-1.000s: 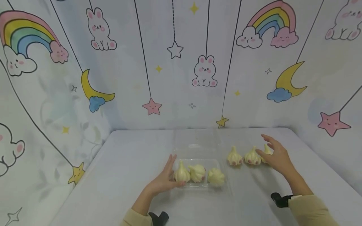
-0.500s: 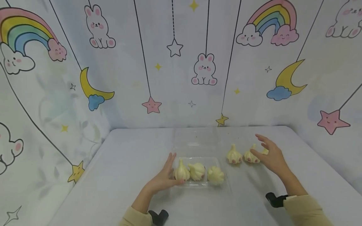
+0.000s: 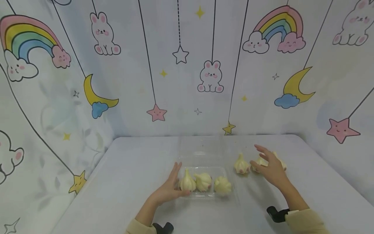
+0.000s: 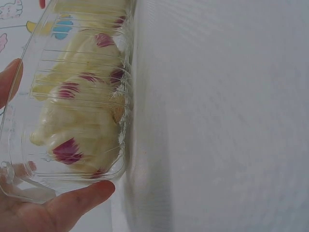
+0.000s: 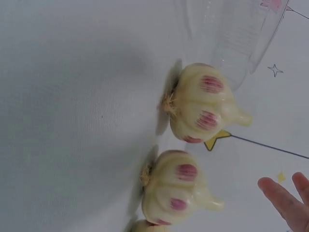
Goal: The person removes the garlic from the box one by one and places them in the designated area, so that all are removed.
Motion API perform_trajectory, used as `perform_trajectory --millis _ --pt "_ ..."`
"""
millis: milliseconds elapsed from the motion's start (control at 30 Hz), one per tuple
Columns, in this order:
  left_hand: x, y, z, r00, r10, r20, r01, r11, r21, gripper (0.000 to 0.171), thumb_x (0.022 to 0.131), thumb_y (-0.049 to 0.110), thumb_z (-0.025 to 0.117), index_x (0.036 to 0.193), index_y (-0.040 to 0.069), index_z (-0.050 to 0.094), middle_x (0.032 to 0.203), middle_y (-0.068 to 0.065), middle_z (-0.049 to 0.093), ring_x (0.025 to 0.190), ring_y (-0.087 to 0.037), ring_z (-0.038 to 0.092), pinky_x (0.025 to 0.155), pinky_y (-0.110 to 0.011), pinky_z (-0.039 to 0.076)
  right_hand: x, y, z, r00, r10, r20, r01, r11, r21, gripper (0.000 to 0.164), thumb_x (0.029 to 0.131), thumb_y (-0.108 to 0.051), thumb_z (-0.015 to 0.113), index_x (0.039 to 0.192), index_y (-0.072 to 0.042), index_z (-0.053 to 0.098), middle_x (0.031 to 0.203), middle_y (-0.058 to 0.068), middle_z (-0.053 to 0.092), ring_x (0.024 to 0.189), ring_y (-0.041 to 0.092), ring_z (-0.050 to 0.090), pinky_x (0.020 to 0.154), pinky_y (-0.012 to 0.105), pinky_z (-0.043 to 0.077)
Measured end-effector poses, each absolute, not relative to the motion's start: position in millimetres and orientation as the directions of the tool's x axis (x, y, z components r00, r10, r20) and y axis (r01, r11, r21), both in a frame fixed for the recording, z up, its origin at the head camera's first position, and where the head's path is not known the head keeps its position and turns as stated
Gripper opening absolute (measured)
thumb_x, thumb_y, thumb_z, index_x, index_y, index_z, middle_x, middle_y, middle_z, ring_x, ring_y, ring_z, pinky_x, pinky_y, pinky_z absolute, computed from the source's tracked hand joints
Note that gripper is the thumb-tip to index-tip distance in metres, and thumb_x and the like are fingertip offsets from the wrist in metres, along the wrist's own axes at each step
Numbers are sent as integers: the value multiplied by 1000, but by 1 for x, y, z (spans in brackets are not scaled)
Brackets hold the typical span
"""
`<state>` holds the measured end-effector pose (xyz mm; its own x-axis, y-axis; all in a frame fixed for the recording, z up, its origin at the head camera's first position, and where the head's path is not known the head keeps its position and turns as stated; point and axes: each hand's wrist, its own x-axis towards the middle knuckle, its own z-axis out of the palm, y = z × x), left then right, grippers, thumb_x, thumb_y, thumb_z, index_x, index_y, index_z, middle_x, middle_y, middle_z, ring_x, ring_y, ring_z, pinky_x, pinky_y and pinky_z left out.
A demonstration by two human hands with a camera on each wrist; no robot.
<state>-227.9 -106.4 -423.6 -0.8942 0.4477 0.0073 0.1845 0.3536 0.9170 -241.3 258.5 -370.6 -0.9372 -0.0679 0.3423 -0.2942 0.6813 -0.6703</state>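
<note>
- Nearest were two beige sleeves [image 3: 305,222], with a black piece [image 3: 276,214] at each wrist.
- The left hand [image 3: 168,188] was at the left end of the box [image 3: 201,196], grasping its corner; the thumb was against the near side, and the other fingers were around the left side.
- The box, which was of clear plastic, stood on the white tabletop [image 3: 140,169], a little in front of the middle.
- Inside the box were three garlic bulbs [image 3: 187,182]: two sat close together at the left, and the third was at the right end, with a small gap between. Their purple patches showed through the clear wall in the left wrist view.
- The right hand [image 3: 271,167] was over the loose bulbs [image 3: 242,164], to the right of the box. Its fingers were released and spread apart, with nothing between them. I cannot tell if the thumb touched the middle bulb.
- These three loose bulbs stood in a row, stems up, roots toward the tabletop; the hand partly covered the middle and right ones.
- Behind the box lay its clear lid [image 3: 201,146], opened backward.
- Farthest was a pale backdrop [image 3: 131,81] with rabbits, stars, moons and rainbows.
</note>
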Motion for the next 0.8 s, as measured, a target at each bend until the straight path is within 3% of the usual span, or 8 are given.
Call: perform_trajectory --millis 467,800 --pt "-229 -106 -425 -892 451 12 185 342 921 104 77 17 73 148 15 -4 148 -20 -18 126 -56 18 99 -63 22 -246 233 -379 -947 -88 309 -299 592 -749 61 86 -22 65 137 -5 37 141 20 35 120 45 40 81 51 48" --pt "-228 -106 -426 -892 451 12 187 345 920 105 77 17 74 148 16 -4 148 -20 -18 126 -56 19 98 -65 21 -243 207 -377 -941 -134 312 -336 489 -805 62 83 -13 67 137 -4 38 141 20 32 120 43 41 83 48 48"
